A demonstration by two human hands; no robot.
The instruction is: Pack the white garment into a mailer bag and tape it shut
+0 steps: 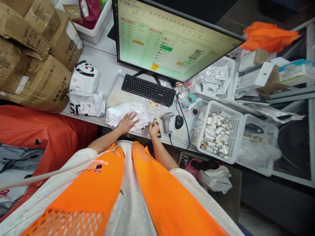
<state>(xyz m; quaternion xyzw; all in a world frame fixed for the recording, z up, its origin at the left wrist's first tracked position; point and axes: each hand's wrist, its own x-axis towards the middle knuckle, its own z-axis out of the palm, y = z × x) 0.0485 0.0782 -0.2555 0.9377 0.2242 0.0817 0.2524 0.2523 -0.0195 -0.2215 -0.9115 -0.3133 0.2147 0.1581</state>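
Observation:
A white plastic mailer bag, crumpled and plump, lies at the front of the desk. My left hand rests flat on top of it with the fingers spread. At the bag's right end is my right hand, its fingers closed in a pinch; what they hold is too small to make out. A yellow and black cutter knife shows right beside that hand, partly hidden by it. Just to the right, a grey barcode scanner stands on the desk mat.
Packed white parcels sit left of the bag, beside cardboard boxes. Behind are a keyboard and a monitor. A mouse with its cable lies right of the scanner. White baskets hold small items farther right.

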